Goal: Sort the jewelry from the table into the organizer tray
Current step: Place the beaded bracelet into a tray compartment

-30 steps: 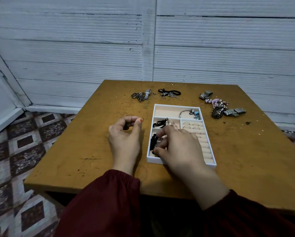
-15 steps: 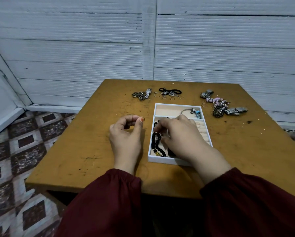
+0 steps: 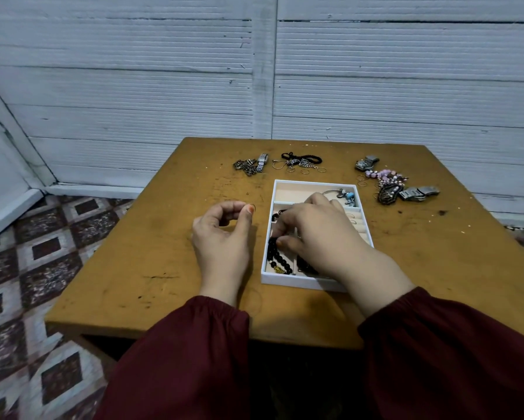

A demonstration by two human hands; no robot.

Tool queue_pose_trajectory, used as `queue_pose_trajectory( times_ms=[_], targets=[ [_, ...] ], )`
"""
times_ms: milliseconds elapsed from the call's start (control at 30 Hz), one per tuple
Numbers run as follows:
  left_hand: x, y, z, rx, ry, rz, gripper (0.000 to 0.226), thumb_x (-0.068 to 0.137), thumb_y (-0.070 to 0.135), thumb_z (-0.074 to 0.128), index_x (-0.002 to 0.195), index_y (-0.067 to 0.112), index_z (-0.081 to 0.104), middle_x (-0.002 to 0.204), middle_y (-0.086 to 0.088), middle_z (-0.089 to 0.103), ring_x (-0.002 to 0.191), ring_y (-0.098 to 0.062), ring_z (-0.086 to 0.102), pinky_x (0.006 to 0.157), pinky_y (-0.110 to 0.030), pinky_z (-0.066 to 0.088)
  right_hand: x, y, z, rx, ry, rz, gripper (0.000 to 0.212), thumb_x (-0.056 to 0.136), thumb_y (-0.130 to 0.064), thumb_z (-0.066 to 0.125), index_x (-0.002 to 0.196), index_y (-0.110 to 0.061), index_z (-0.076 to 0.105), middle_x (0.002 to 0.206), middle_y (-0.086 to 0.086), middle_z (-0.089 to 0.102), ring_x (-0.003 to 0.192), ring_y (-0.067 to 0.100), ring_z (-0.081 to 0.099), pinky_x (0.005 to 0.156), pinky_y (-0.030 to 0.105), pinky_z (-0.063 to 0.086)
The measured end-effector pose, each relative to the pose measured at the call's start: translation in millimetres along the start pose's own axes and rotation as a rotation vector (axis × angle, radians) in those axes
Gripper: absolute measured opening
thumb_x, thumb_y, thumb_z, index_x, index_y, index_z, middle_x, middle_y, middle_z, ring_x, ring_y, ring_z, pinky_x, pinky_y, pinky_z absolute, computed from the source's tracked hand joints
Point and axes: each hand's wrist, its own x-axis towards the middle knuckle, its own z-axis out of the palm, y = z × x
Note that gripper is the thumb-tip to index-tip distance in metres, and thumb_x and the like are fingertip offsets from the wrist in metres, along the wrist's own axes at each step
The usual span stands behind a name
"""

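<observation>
Ring (image 3: 251, 207) in left hand (image 3: 221, 241), beads (image 3: 277, 258) perhaps gripped

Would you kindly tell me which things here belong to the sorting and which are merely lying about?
Job: organizer tray, black bead bracelet, small ring in left hand, right hand, chain pile, pink bead pile.
Merely about: tiled floor, white wall.

Ochre-brown table (image 3: 163, 253), scuffed with dark marks. White organizer tray (image 3: 288, 281), lined in pale beige. Glossy black beads (image 3: 277, 259) with one gold charm (image 3: 277, 270). Light blue charm (image 3: 349, 196) on a silver bangle (image 3: 330, 191). Pink beads (image 3: 385, 174), silver-grey watch bands (image 3: 420, 192), black cord (image 3: 303, 157). Dark maroon sleeves (image 3: 194, 359). Pale grey wall (image 3: 133, 86), horizontally ribbed. Floor (image 3: 27, 268) tiled in nested squares of mottled maroon and off-white.
</observation>
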Motion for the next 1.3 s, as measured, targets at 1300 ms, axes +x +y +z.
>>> queue_pose_trajectory(
  times_ms=[1300],
  targets=[
    [-0.8,1.7,-0.5,-0.012,0.001,0.033,0.017,0.079,0.022,0.075,0.073,0.035,0.067,0.077,0.013,0.068,0.088,-0.02,0.063,0.08,-0.044,0.054,-13.4,-4.0,-2.2,0.308,-0.006,0.18,0.007,0.081,-0.036,0.068,0.079,-0.031,0.07,0.084,-0.008,0.062,0.083,0.013,0.059,0.076,0.035,0.05]
  ],
)
